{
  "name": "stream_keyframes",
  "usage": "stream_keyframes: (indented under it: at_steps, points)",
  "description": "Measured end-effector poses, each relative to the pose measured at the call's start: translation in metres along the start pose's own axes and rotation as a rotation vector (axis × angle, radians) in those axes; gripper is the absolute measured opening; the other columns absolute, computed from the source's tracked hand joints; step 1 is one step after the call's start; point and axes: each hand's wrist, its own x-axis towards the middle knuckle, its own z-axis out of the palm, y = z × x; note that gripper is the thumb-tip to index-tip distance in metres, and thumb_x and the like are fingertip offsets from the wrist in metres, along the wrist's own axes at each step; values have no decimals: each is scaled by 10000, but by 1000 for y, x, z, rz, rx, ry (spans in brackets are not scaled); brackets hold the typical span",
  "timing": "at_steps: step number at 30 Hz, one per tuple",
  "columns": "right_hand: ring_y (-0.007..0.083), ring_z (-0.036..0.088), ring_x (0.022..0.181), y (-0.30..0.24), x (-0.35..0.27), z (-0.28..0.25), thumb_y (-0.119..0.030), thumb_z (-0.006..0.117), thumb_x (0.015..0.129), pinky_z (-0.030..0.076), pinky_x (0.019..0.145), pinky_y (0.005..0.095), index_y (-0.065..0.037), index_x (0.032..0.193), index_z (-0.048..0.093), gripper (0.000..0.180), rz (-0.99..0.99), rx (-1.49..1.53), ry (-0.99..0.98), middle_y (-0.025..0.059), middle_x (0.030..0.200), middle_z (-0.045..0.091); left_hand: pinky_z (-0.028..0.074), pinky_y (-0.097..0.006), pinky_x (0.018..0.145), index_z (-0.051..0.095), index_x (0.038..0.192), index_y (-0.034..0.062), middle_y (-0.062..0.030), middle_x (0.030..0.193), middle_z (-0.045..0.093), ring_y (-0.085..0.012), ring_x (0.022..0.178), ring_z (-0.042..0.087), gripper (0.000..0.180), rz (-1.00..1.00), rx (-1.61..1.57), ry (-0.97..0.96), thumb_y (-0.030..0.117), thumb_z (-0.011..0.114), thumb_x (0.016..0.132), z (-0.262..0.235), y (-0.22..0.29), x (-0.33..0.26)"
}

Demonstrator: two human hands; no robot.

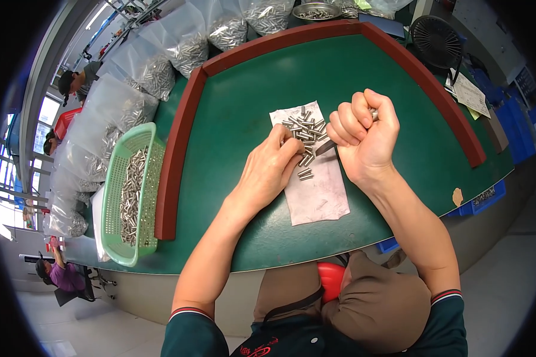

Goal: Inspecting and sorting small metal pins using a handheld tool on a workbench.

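A pile of small metal pins [304, 129] lies on a white paper sheet [321, 191] spread on the green table [244, 113]. My left hand [271, 169] rests on the sheet with its fingertips on the pins at the pile's near edge. My right hand [363, 134] is clenched in a fist just right of the pile, gripping a thin metal tool [326, 147] whose tip points down-left toward the pins. The tool's top end sticks out above my fist.
A green plastic basket [129, 196] holding metal pins sits at the left, outside the table's red raised border [178, 143]. Several clear bags of metal parts [155, 65] line the far left. A black fan [438, 38] stands at the far right. Other people work at the far left.
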Motion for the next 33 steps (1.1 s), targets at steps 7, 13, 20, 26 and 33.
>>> stream_keyframes:
  at_steps: [7, 13, 20, 26, 33]
  points:
    - [87, 148, 383, 9, -12, 4, -254, 311, 867, 160, 386, 250, -144, 491, 241, 398, 91, -72, -85, -30, 397, 211, 423, -311, 535, 547, 734, -7, -85, 675, 535, -221, 595, 539, 97, -227, -99, -105, 8, 624, 677, -17, 28, -20]
    - [88, 148, 389, 23, -18, 3, -260, 313, 867, 163, 393, 253, -143, 481, 241, 409, 172, -142, -118, -28, 392, 221, 396, -286, 505, 582, 713, -16, -73, 666, 538, -173, 549, 496, 90, -335, -191, -105, 25, 654, 680, -18, 24, -22]
    - [85, 157, 391, 30, -20, 1, -257, 314, 867, 167, 395, 249, -142, 490, 247, 400, 159, -149, -64, -29, 401, 230, 374, -285, 488, 593, 698, -13, -64, 637, 530, -160, 534, 478, 95, -343, -161, -78, 32, 674, 676, -14, 25, -22]
    - [78, 170, 390, 32, -22, 0, -231, 323, 850, 161, 389, 246, -130, 499, 249, 373, 137, -109, -46, -21, 410, 245, 374, -285, 487, 595, 697, -13, -62, 641, 538, -159, 525, 471, 90, -368, -147, -93, 31, 671, 678, -15, 28, -21]
    - [84, 165, 393, 32, -23, 1, -263, 314, 865, 170, 395, 250, -145, 501, 246, 389, 134, -125, -22, -29, 406, 235, 374, -286, 485, 591, 691, -16, -61, 638, 539, -154, 520, 470, 92, -378, -146, -91, 29, 671, 677, -14, 28, -21]
